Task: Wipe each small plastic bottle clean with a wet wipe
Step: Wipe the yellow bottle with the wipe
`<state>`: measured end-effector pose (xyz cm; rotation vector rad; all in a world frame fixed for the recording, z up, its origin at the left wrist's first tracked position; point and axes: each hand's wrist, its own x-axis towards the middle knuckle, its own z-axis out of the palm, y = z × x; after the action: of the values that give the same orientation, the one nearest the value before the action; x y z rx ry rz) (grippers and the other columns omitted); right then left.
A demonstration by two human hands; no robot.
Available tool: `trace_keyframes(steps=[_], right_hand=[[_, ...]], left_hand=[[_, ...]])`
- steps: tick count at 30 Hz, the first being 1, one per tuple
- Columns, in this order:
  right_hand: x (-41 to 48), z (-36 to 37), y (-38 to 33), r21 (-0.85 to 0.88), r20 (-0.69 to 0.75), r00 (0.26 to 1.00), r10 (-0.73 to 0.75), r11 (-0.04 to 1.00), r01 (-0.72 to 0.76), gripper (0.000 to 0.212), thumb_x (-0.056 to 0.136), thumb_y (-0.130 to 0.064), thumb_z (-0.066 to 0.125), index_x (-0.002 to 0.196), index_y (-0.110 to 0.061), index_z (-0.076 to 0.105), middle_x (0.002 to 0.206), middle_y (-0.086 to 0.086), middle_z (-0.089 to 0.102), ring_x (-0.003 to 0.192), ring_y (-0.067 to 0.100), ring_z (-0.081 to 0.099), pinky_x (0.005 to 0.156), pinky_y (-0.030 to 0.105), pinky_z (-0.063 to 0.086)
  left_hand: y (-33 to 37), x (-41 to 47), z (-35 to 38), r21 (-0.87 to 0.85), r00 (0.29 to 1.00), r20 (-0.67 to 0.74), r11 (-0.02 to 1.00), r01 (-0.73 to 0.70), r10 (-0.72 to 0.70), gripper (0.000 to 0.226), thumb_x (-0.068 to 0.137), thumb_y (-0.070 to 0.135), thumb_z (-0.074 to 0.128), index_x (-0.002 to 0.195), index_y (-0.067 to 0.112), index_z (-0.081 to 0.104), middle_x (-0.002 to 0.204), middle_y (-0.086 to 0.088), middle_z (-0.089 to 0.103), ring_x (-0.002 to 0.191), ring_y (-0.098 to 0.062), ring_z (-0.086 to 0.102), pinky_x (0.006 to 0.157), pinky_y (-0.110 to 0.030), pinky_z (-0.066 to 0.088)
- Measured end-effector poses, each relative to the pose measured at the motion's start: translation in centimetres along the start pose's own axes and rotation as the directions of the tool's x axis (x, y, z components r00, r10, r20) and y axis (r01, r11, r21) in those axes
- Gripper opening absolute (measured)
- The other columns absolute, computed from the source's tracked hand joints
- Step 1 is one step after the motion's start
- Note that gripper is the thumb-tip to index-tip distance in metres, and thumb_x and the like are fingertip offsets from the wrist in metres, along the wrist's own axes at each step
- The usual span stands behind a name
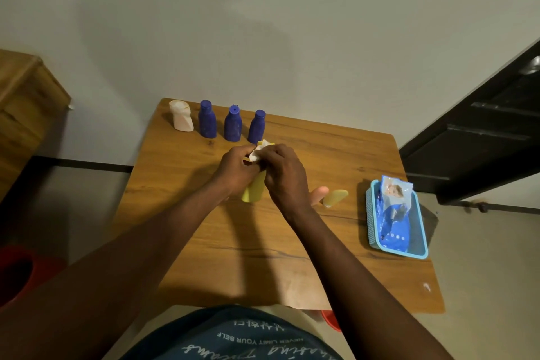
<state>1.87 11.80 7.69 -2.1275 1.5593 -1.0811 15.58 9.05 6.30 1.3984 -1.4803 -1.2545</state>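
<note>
Yellow bottle [253,193] above table [336,149] centre, left hand [236,168] curled round its middle. Right hand [285,172] pinches white wipe [257,152] against bottle top. Cap and neck hidden behind hands and wipe.

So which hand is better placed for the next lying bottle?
Right, likely: the pink bottle and beige bottle lie beside the right hand, which holds the wet wipe; the left hand grips the yellow bottle.
</note>
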Motion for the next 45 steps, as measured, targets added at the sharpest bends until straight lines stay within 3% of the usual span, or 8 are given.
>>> trace_keyframes(steps=[5, 13, 19, 25, 29, 34, 40, 45], right_hand=[[-0.6, -0.1, 1.5, 0.1, -0.097, 0.967, 0.234, 0.969, -0.225, 0.026, 0.087, 0.006, 0.066, 0.109, -0.006, 0.076, 0.102, 0.007, 0.073, 0.09, 0.018, 0.068, 0.08, 0.042, 0.058], [0.1, 0.2, -1.0, -0.042, -0.001, 1.0, 0.014, 0.999, -0.014, 0.028, 0.085, 0.004, 0.067, 0.108, -0.009, 0.076, 0.104, 0.008, 0.068, 0.099, 0.022, 0.061, 0.08, 0.027, 0.049], [-0.6, -0.5, 1.4, 0.098, -0.121, 0.951, 0.283, 0.957, -0.272, 0.022, 0.091, 0.002, 0.066, 0.108, -0.009, 0.076, 0.102, 0.003, 0.071, 0.092, 0.012, 0.065, 0.08, 0.04, 0.057], [0.2, -0.2, -1.9, 0.003, -0.005, 0.998, 0.062, 0.998, -0.062, 0.02, 0.09, 0.0, 0.067, 0.107, -0.008, 0.075, 0.097, 0.008, 0.066, 0.091, 0.019, 0.059, 0.075, 0.026, 0.046], [0.4, 0.0, -1.3, 0.038, -0.052, 0.992, 0.119, 0.992, -0.117, 0.021, 0.09, 0.0, 0.066, 0.108, -0.008, 0.073, 0.098, 0.007, 0.065, 0.09, 0.016, 0.058, 0.073, 0.024, 0.046], [-0.6, -0.1, 0.8, 0.159, -0.145, 0.945, 0.292, 0.95, -0.269, 0.014, 0.094, -0.005, 0.065, 0.106, -0.009, 0.072, 0.1, 0.004, 0.068, 0.088, 0.008, 0.062, 0.074, 0.029, 0.053], [0.2, -0.3, -2.2, 0.084, -0.073, 0.991, 0.108, 0.991, -0.102, 0.019, 0.091, -0.004, 0.068, 0.109, -0.009, 0.074, 0.099, 0.006, 0.066, 0.091, 0.017, 0.06, 0.076, 0.024, 0.048], [-0.3, 0.1, -0.7, 0.109, -0.111, 0.98, 0.166, 0.982, -0.154, 0.018, 0.094, -0.004, 0.065, 0.11, -0.009, 0.073, 0.098, 0.003, 0.062, 0.089, 0.01, 0.056, 0.073, 0.015, 0.043]], left_hand=[[0.0, -0.2, 0.1, -0.003, 0.999, -0.012, 1.0, 0.031, -0.031, 0.018, 0.09, 0.026, 0.075, 0.107, 0.022, 0.074, 0.101, 0.007, 0.074, 0.093, -0.009, 0.07, 0.08, -0.029, 0.056], [0.1, -0.3, 0.5, 0.17, 0.998, -0.061, 0.985, 0.011, -0.001, 0.029, 0.093, 0.005, 0.064, 0.12, 0.014, 0.069, 0.101, 0.005, 0.069, 0.093, -0.012, 0.065, 0.069, -0.01, 0.045], [-0.1, -0.5, 0.4, 0.091, 0.999, -0.026, 0.995, -0.025, 0.028, 0.024, 0.088, 0.026, 0.077, 0.112, 0.022, 0.074, 0.101, 0.01, 0.074, 0.093, -0.008, 0.069, 0.081, -0.03, 0.057], [-0.6, -0.4, 0.6, 0.277, 0.994, -0.102, 0.959, 0.059, -0.032, 0.025, 0.092, 0.014, 0.07, 0.117, 0.012, 0.067, 0.106, -0.002, 0.072, 0.094, -0.018, 0.069, 0.076, -0.03, 0.056], [-0.3, -0.5, 0.5, 0.303, 0.994, -0.106, 0.953, 0.023, 0.009, 0.027, 0.09, 0.016, 0.071, 0.116, 0.01, 0.069, 0.106, -0.003, 0.07, 0.092, -0.018, 0.066, 0.07, -0.025, 0.049], [-0.3, -0.8, 0.3, 0.264, 0.993, -0.088, 0.963, -0.05, 0.076, 0.036, 0.085, 0.034, 0.077, 0.119, 0.022, 0.073, 0.117, 0.004, 0.066, 0.098, -0.012, 0.064, 0.078, -0.026, 0.054], [0.0, -1.1, 0.5, 0.463, 0.994, -0.081, 0.886, -0.033, 0.079, 0.029, 0.088, 0.016, 0.075, 0.116, 0.012, 0.071, 0.121, -0.004, 0.067, 0.092, -0.019, 0.068, 0.077, -0.044, 0.06], [0.0, -1.4, 0.7, 0.426, 0.992, -0.086, 0.904, -0.043, 0.088, 0.026, 0.086, 0.026, 0.076, 0.11, 0.016, 0.073, 0.103, 0.001, 0.066, 0.086, -0.017, 0.064, 0.074, -0.049, 0.057]])
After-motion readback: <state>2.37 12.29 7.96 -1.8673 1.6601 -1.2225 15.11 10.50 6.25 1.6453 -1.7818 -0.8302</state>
